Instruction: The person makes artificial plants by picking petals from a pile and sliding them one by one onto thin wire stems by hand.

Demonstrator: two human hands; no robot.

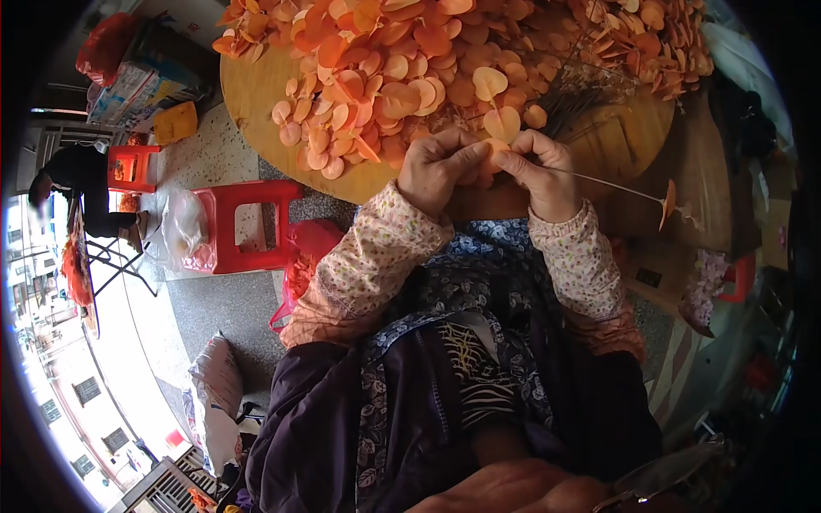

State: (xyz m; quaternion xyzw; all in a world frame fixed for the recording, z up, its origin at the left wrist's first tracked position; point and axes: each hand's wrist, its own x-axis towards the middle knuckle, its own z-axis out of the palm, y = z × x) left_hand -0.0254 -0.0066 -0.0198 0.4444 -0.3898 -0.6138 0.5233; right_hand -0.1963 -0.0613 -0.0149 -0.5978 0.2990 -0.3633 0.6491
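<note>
In front of my chest, both hands meet at the near edge of a round wooden table (pixel 248 90). My left hand (pixel 438 169) is closed in a pinch on a small orange artificial leaf (pixel 496 154). Close beside it, my right hand (pixel 546 173) pinches the same leaf and a thin stem (pixel 603 182), which runs out to the right. Near that stem's far end sits another orange leaf (pixel 669 205). Just beyond my fingertips, two rounded leaves (pixel 490 84) stand up on a spray. A large pile of orange leaves (pixel 402 98) covers much of the tabletop.
Bare dark stems (pixel 581 98) lie to the right on the table. A red stool (pixel 248 227) with a plastic bag (pixel 184 224) stands on the left, near a red bag (pixel 312 244). Farther left, another person (pixel 81 184) bends over a folding table. A white sack (pixel 214 385) rests on the floor.
</note>
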